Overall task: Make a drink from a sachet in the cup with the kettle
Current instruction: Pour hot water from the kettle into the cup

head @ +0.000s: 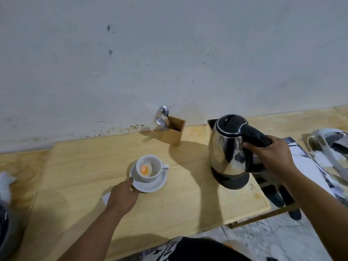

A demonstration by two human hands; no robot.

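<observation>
A white cup (150, 167) stands on a white saucer (150, 185) near the middle of the wooden table (188, 200). White and orange powder lies in the cup's bottom. My left hand (123, 197) holds the saucer's near left rim with its fingertips. A steel kettle (228, 147) with a black lid and handle sits on its black base (232, 180) to the right. My right hand (271, 154) is wrapped around the kettle's handle. A white scrap (106, 197), perhaps the sachet, peeks out under my left hand.
A small wooden box (174, 132) with two spoons (162, 116) stands at the wall behind the cup. A white and grey object (327, 146) and papers lie to the far right. Grey cloth (4, 185) shows at the left edge.
</observation>
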